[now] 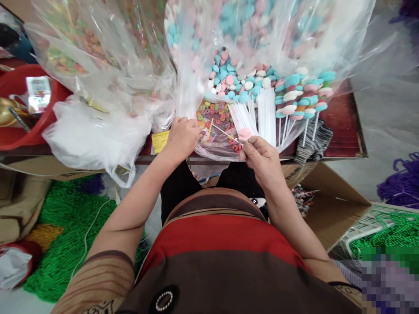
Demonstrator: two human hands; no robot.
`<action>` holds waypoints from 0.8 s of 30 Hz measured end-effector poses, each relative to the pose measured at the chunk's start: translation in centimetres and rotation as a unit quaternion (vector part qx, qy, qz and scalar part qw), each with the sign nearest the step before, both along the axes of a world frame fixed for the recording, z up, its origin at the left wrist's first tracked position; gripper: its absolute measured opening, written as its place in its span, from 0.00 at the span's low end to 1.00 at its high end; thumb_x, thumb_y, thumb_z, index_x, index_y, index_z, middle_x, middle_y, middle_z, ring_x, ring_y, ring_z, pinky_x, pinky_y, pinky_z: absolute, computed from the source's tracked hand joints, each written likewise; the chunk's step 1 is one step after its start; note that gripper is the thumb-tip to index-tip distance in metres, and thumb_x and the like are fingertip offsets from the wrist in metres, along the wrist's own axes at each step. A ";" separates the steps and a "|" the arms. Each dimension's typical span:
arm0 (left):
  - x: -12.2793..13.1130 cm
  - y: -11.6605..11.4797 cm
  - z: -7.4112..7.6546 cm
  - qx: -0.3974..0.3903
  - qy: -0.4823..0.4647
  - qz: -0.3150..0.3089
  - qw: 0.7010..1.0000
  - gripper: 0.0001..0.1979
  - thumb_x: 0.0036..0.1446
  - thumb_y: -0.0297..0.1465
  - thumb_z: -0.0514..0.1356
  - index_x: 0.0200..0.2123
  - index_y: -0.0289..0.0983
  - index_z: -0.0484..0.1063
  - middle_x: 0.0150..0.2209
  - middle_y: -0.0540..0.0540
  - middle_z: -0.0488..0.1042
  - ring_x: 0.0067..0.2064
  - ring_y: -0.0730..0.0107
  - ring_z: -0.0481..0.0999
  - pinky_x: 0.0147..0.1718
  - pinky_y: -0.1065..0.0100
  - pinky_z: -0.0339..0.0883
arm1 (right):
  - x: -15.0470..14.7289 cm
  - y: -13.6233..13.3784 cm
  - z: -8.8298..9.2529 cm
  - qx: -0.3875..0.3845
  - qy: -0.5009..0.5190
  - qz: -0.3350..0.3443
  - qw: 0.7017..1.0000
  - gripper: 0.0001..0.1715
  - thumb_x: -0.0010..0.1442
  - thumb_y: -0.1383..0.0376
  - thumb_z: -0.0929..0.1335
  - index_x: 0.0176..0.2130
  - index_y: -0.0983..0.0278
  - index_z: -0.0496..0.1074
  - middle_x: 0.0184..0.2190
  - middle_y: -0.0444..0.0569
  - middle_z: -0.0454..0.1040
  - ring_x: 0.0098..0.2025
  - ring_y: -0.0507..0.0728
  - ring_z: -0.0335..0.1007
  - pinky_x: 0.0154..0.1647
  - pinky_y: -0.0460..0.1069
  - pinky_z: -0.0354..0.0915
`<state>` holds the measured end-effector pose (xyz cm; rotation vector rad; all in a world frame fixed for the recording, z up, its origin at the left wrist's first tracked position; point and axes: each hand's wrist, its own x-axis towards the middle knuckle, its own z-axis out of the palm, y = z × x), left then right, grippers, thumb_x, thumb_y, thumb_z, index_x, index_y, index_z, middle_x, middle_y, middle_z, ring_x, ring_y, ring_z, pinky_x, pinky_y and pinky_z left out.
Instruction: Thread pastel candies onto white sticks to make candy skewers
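My right hand is closed in a pinch at the lower end of a thin white stick. A flat pink candy piece sits right at those fingertips. My left hand is curled at the edge of a clear plastic bag, beside the ring candies; what its fingers hold, if anything, is hidden. Between the hands lie small coloured ring candies and a yellow strip. Just beyond my right hand are bundled white sticks and a heap of pink, blue and white candies.
Several candy skewers stand at the right, above a grey knitted glove. A white plastic bag and red basin are at the left. An open cardboard box sits below the dark red table.
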<state>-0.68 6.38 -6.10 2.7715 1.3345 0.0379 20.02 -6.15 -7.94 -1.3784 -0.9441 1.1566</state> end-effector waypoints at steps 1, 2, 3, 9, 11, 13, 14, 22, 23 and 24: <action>0.4 0.1 0.2 0.004 0.002 0.002 1.000 0.12 0.66 0.31 0.56 0.40 0.39 0.81 0.42 0.36 0.79 0.48 0.49 0.74 0.51 0.48 0.60 | 0.0 0.0 0.0 0.000 0.002 -0.004 1.000 0.22 0.63 0.44 0.70 0.38 0.60 0.71 0.22 0.39 0.66 0.20 0.48 0.49 0.20 0.46 0.44; 0.8 0.3 0.3 0.006 0.005 0.002 1.000 0.12 0.66 0.30 0.56 0.42 0.38 0.81 0.44 0.35 0.79 0.49 0.48 0.74 0.50 0.49 0.60 | 0.1 -0.1 0.0 0.000 0.004 -0.008 1.000 0.22 0.63 0.45 0.70 0.38 0.60 0.72 0.21 0.39 0.66 0.20 0.48 0.49 0.20 0.46 0.44; 1.1 0.4 0.3 0.005 0.010 0.002 1.000 0.13 0.66 0.29 0.56 0.43 0.38 0.81 0.45 0.35 0.79 0.50 0.48 0.74 0.50 0.49 0.60 | 0.1 -0.1 0.0 0.000 0.008 -0.011 1.000 0.22 0.63 0.45 0.71 0.38 0.60 0.72 0.21 0.39 0.67 0.20 0.48 0.49 0.20 0.46 0.44; 1.6 1.1 -0.3 -0.018 0.011 0.004 1.000 0.12 0.63 0.27 0.56 0.37 0.37 0.80 0.44 0.35 0.79 0.49 0.47 0.75 0.49 0.50 0.61 | 0.1 -0.3 -0.1 -0.009 0.015 -0.009 1.000 0.22 0.63 0.45 0.72 0.37 0.60 0.72 0.21 0.39 0.67 0.19 0.48 0.48 0.20 0.46 0.44; 1.3 1.5 -0.7 -0.016 -0.011 0.010 1.000 0.10 0.62 0.28 0.57 0.39 0.38 0.80 0.44 0.36 0.79 0.49 0.49 0.75 0.49 0.52 0.63 | 0.0 -0.3 -0.2 -0.009 0.018 -0.010 1.000 0.22 0.62 0.45 0.72 0.37 0.60 0.71 0.21 0.39 0.67 0.19 0.48 0.48 0.20 0.46 0.44; 1.3 2.0 -1.1 -0.023 -0.044 0.024 0.998 0.10 0.62 0.28 0.58 0.40 0.37 0.80 0.45 0.36 0.80 0.49 0.50 0.76 0.48 0.54 0.64 | -0.1 -0.3 -0.2 -0.005 0.026 -0.010 1.000 0.21 0.62 0.46 0.72 0.36 0.60 0.71 0.21 0.39 0.67 0.19 0.48 0.48 0.20 0.46 0.44; 1.4 2.4 -1.4 -0.031 -0.062 0.034 0.997 0.10 0.62 0.28 0.58 0.40 0.37 0.80 0.44 0.37 0.80 0.49 0.51 0.76 0.48 0.55 0.65 | -0.1 -0.3 -0.2 -0.004 0.031 -0.009 0.999 0.21 0.62 0.46 0.72 0.36 0.60 0.71 0.21 0.39 0.68 0.19 0.48 0.48 0.20 0.46 0.43; 3.2 5.1 -2.1 -0.092 -0.065 0.066 0.991 0.13 0.63 0.29 0.58 0.44 0.33 0.82 0.44 0.37 0.81 0.48 0.54 0.78 0.49 0.58 0.66 | -0.7 -0.4 -0.1 -0.008 0.033 -0.007 0.999 0.24 0.61 0.44 0.72 0.37 0.61 0.70 0.21 0.38 0.67 0.19 0.47 0.48 0.19 0.46 0.43; 3.2 5.0 -2.0 -0.095 -0.057 0.062 0.992 0.14 0.63 0.30 0.58 0.44 0.34 0.82 0.45 0.37 0.81 0.48 0.54 0.78 0.50 0.57 0.66 | -0.7 -0.5 -0.1 -0.008 0.034 -0.008 0.999 0.24 0.61 0.43 0.72 0.36 0.60 0.70 0.21 0.38 0.67 0.19 0.47 0.47 0.19 0.46 0.42; 3.2 4.9 -1.9 -0.092 -0.051 0.056 0.993 0.13 0.63 0.30 0.58 0.44 0.35 0.83 0.45 0.38 0.81 0.49 0.54 0.78 0.50 0.57 0.66 | -0.7 -0.5 -0.1 -0.009 0.036 -0.010 0.999 0.25 0.61 0.43 0.72 0.36 0.60 0.69 0.21 0.38 0.67 0.18 0.47 0.47 0.18 0.46 0.42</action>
